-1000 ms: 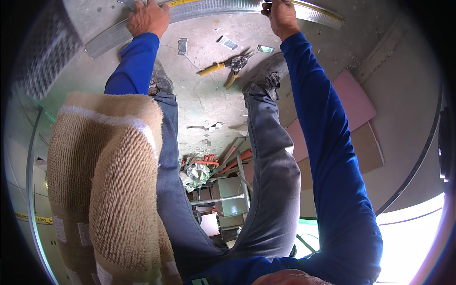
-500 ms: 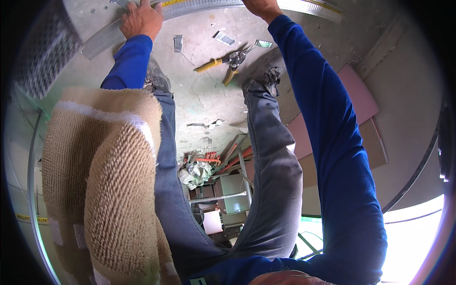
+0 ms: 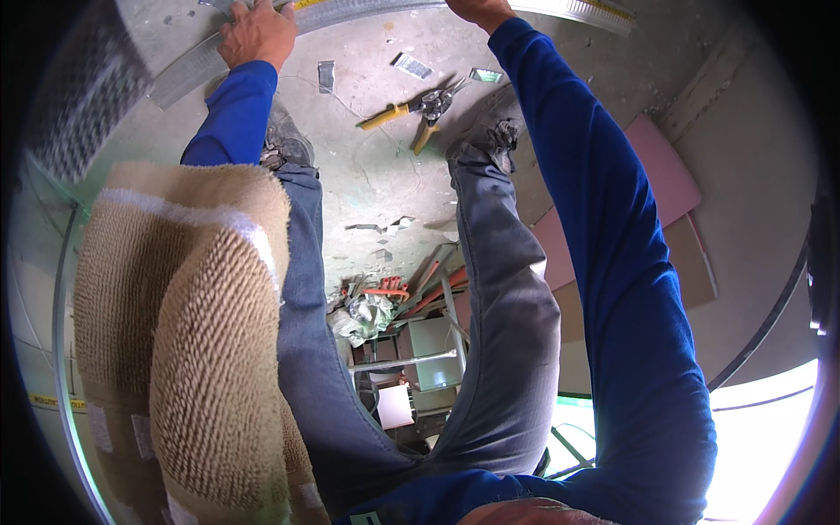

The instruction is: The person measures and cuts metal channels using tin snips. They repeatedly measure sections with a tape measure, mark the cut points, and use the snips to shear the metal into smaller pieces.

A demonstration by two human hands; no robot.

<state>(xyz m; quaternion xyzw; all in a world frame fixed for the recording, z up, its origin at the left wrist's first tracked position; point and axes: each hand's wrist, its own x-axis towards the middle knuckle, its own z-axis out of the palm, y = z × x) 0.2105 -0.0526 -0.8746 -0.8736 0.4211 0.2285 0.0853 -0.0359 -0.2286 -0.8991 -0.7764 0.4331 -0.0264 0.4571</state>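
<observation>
A long galvanised metal channel (image 3: 188, 77) lies across the floor at the far edge, bowed by the lens. Along it runs a yellow tape measure blade (image 3: 602, 10). My left hand (image 3: 257, 37) is bent over the channel's left part, its fingers pressed on the metal beside the yellow blade; the fingertips are partly cut off. My right hand (image 3: 481, 10) reaches the channel farther right, and its fingers lie beyond the upper edge. Between my shoes, yellow-handled tin snips (image 3: 426, 108) rest on the concrete with their handles spread.
Metal offcuts (image 3: 413, 66) are scattered around the snips. A tan ribbed pad (image 3: 219, 367) fills the lower left. Pink and brown boards (image 3: 669, 179) lie at right. Orange-handled tools (image 3: 385, 287) and a crumpled plastic bag (image 3: 363, 317) sit behind, between my legs.
Very little differs. The view has shifted slightly, and both hands keep nearly the same places at the channel. The snips lie where they were.
</observation>
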